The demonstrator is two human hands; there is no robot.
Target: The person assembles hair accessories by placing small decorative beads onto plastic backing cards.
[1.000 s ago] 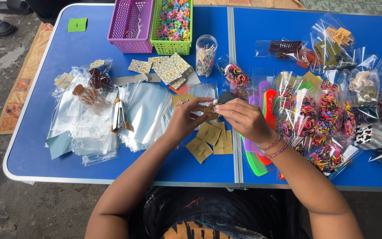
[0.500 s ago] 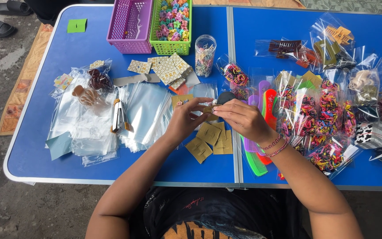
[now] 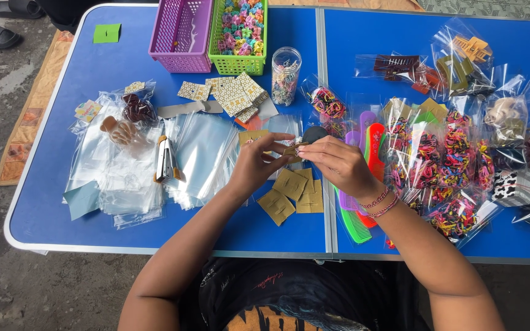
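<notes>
on the left of the blue folding table [image 3: 124,55] we saw a stack of clear plastic bags [image 3: 118,178] with a small stapler [image 3: 165,160] lying on it, and behind them a purple basket [image 3: 182,27] beside a green basket [image 3: 238,27] full of small colourful clips. near the middle, our left hand [image 3: 256,164] and our right hand [image 3: 338,164] met above the table, and the fingers of both pinched a small brown card [image 3: 294,149] between them. some more brown cards [image 3: 292,193] lay flat on the table just under the hands. to the right lay coloured combs [image 3: 363,202], and further right many bags of colourful hair ties [image 3: 449,153].
</notes>
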